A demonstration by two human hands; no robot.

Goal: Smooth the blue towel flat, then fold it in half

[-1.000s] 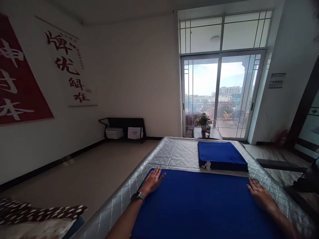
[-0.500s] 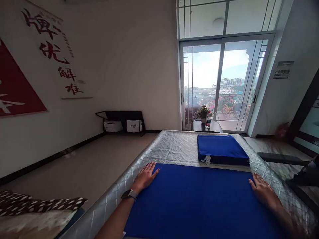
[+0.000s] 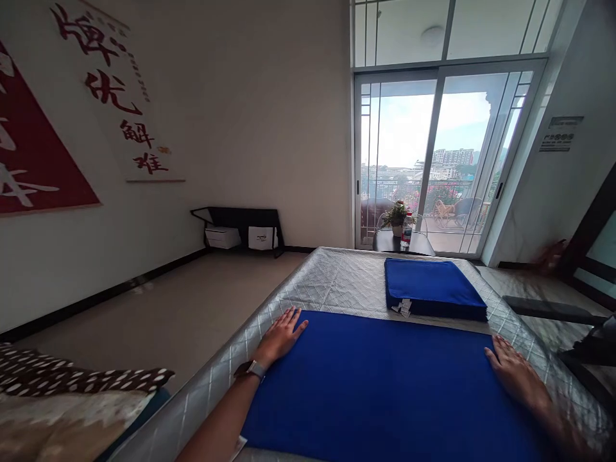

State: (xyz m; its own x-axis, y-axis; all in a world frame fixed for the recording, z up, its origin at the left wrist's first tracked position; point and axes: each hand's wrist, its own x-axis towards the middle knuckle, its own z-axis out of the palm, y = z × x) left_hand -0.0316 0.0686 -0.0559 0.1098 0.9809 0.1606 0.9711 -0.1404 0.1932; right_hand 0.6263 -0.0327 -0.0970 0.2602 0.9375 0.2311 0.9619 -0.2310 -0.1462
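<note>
A blue cloth (image 3: 385, 385) lies spread flat on a table with a silvery quilted cover (image 3: 332, 279). My left hand (image 3: 280, 335) rests on its far left corner, fingers stretched out, a watch on the wrist. At the far right corner, my right hand (image 3: 517, 372) lies flat along the edge with its fingers extended. Neither hand grips anything. Beyond the spread cloth sits a neat stack of folded blue cloths (image 3: 433, 285), with white tags sticking out at its near left corner. A white tag also shows at the near left edge of the spread cloth.
Behind the table stands a small dark table (image 3: 418, 244) with a potted plant (image 3: 397, 217) and a bottle (image 3: 407, 230). Cushions or fabric (image 3: 72, 404) lie at lower left. A black rack (image 3: 240, 224) with white boxes is by the wall. A dark bench (image 3: 553, 308) is at right.
My view has shifted slightly, so the room appears a little to the right and higher. Both hands stay flat at the cloth's far corners, and the cloth looks the same.
</note>
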